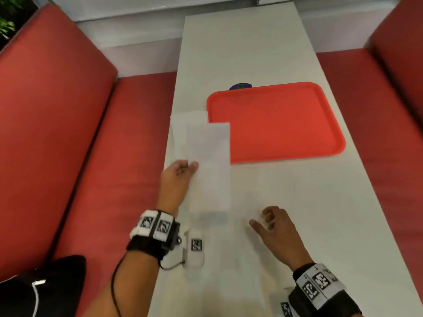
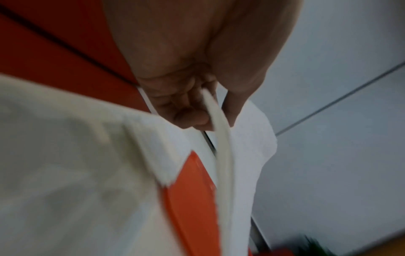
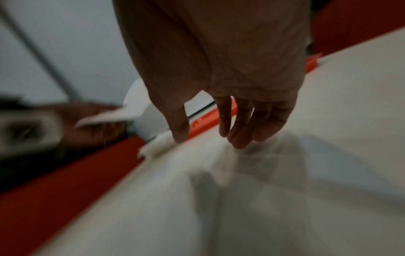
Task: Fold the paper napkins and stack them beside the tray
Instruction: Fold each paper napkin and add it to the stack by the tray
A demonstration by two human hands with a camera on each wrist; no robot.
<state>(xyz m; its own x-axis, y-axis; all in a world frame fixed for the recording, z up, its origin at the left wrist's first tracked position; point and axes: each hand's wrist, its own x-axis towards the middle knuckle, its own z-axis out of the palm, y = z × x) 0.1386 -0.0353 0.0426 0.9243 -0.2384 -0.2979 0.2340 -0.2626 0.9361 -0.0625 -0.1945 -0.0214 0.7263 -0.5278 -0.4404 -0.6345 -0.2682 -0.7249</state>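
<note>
The white table [image 1: 263,53] runs ahead of your hands, the red tray [image 1: 274,124] beyond your right hand [image 1: 274,229], whose loose fingers hold nothing. Your left hand [image 1: 176,177] pinches a folded napkin [image 1: 209,165] above the stack [image 1: 183,131].

It looks like a fast-food restaurant booth – red padded benches [image 1: 57,110] on both sides of a narrow white table [image 1: 251,46], with an orange serving tray [image 1: 286,124].
</note>
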